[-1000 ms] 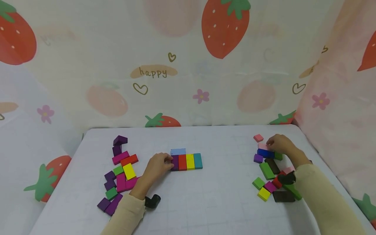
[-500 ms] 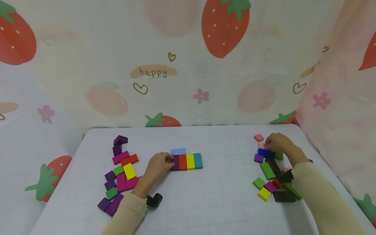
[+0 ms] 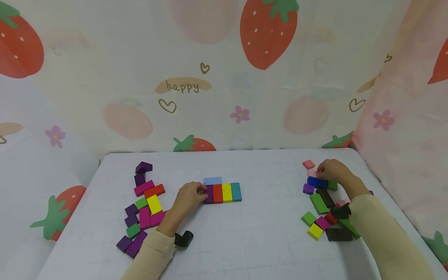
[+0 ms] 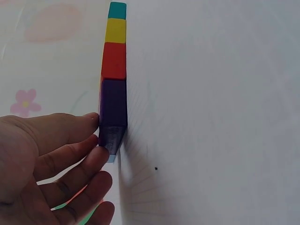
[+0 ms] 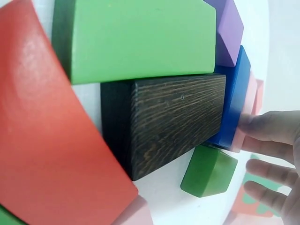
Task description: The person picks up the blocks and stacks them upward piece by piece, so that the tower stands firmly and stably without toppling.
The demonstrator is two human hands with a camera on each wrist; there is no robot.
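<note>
In the head view my left hand [image 3: 188, 197] is at the left end of a row of blocks. Thumb and fingertips hold the purple block [image 4: 114, 103] by its top and outer end. Beside it stand red [image 3: 217, 193], yellow [image 3: 227, 193] and teal [image 3: 236, 192] blocks, and a light blue block [image 3: 212, 181] lies along the row's back. At the far right my right hand [image 3: 334, 172] pinches a pale pink block [image 3: 312, 174] between thumb and finger, behind a blue block [image 3: 317, 182]. Its far side is hidden by the fingers.
Several loose blocks lie at left, among them a yellow one [image 3: 154, 204] and a magenta one [image 3: 144, 217]. At right are a black block [image 3: 338, 234], a green block [image 3: 319, 203] and others. A patterned cloth [image 3: 262, 128] hangs behind the white table [image 3: 266, 241].
My right hand shifts very slightly at the pale pink block. The left hand stays at the purple block, and the blocks keep their places.
</note>
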